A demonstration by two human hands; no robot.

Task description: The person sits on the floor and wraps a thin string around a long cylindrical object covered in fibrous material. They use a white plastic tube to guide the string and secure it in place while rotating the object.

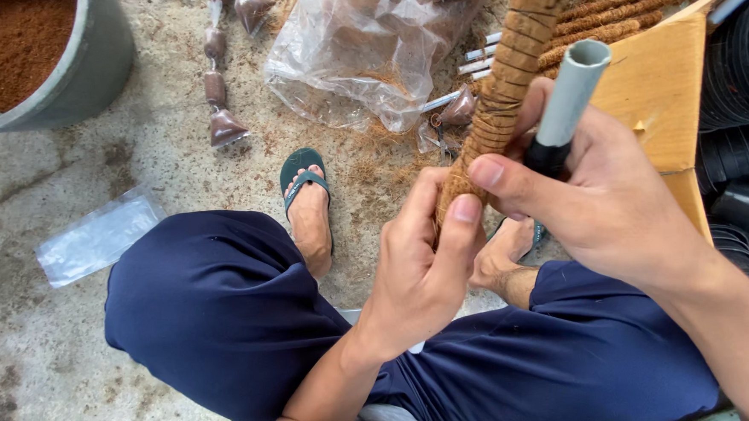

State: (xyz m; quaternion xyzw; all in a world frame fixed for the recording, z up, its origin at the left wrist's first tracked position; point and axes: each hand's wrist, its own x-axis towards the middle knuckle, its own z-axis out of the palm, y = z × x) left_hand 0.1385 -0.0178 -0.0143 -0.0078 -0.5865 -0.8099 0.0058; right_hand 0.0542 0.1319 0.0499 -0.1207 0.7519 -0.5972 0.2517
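A brown coir-wrapped pole bound with dark thread rises from between my two hands toward the top of the view. My left hand grips its lower end, thumb pressed on the fibre. My right hand pinches the same end with its thumb and also holds a grey plastic pipe with a black end. Both hands hover above my knees in dark blue trousers.
A grey tub of brown coir dust stands top left. A clear plastic bag lies on the concrete floor, with small filled brown packets, a flat plastic bag, more coir poles, a wooden board and black pots.
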